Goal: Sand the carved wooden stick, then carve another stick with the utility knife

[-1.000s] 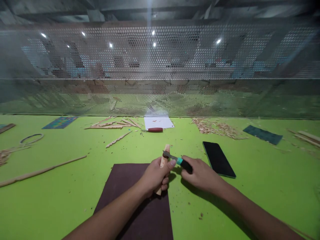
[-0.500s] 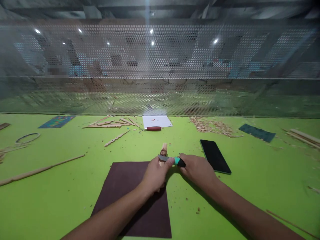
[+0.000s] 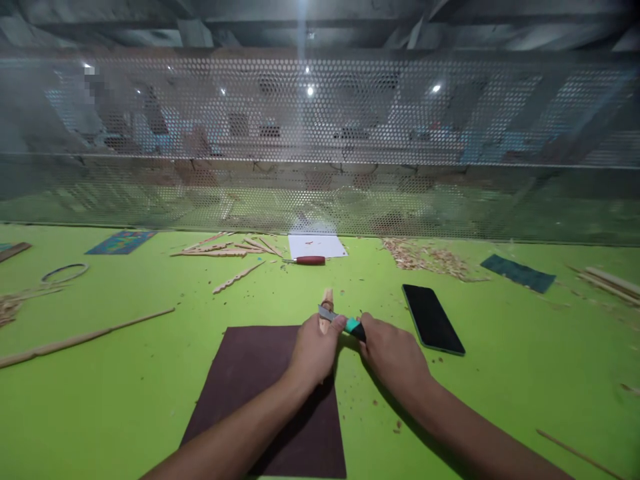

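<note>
Wood piece (image 3: 327, 305) sits upright-ish at the far right corner of the dark mat (image 3: 270, 393), left hand (image 3: 316, 347) wrapped tight around its lower part, only the top end showing. Right hand (image 3: 393, 350) has a closed grip on the knife (image 3: 345, 323), teal-and-black handle, blade laid across the wood just above the left thumb. Versus a second ago: blade sits closer to the left hand and the exposed wood stub looks shorter, hands drawn nearer together; reads as a cutting stroke under way, judging by position only. Outward from the mat: black phone (image 3: 433, 319) lies to its right, apart from the right hand; red-handled tool (image 3: 307, 261) and white paper (image 3: 317, 246) beyond it; shavings pile (image 3: 430, 257) far right; long stick (image 3: 85, 337) left, all on the green tabletop (image 3: 525, 373).
</note>
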`<state>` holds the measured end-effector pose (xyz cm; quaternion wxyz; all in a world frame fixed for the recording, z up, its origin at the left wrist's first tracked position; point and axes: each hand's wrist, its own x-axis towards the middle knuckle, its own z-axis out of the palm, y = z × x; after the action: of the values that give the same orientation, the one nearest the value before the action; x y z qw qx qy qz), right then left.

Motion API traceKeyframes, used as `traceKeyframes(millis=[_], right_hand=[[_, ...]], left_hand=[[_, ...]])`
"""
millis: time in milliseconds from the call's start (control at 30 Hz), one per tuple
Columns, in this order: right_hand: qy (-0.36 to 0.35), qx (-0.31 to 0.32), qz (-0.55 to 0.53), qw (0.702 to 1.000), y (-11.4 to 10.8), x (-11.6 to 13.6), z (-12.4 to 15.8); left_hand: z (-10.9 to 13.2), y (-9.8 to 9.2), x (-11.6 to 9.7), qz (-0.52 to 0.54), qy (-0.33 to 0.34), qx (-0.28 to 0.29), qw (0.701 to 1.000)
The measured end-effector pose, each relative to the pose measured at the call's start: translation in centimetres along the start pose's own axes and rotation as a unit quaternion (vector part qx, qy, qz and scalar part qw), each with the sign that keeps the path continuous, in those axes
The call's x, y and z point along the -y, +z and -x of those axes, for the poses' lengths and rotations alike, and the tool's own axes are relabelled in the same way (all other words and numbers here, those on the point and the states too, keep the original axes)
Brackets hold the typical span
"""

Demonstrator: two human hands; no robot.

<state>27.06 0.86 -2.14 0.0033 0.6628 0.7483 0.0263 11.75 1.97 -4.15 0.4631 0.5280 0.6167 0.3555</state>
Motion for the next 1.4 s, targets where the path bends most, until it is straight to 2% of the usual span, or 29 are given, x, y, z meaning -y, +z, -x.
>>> traceKeyframes(millis=[500, 600, 767, 833, 1100, 1267, 1400], right_hand=[[0.011, -0.013, 0.002, 1.000, 1.1, 1.0, 0.2], [0.007, -0.020, -0.006, 1.000, 1.0, 0.3, 0.1], [0.002, -0.020, -0.008, 1.000, 0.6, -0.8, 0.0], [0.003, -0.019, -0.007, 1.000, 0.5, -0.9, 0.0], [0.043, -0.021, -0.004, 0.999, 0.0, -0.6, -0.5], [0.056, -0.018, -0.006, 0.998, -0.4, -1.6, -1.2], [0.055, -0.016, -0.006, 0.998, -0.5, -2.6, -1.8]], left_hand=[[-0.3, 0.4, 0.3, 0.003, 0.018, -0.024, 1.000], [-0.2, -0.3, 0.0, -0.005, 0.034, -0.003, 0.999], [-0.4, -1.8, -0.5, -0.015, 0.055, 0.071, 0.996], [-0.6, -1.9, -0.6, -0.016, 0.054, 0.078, 0.995], [0.0, 0.2, -0.3, -0.003, 0.029, 0.020, 0.999], [0.2, 0.4, -0.1, 0.030, 0.038, 0.035, 0.998], [0.5, -0.2, -0.3, 0.069, 0.043, 0.075, 0.994]])
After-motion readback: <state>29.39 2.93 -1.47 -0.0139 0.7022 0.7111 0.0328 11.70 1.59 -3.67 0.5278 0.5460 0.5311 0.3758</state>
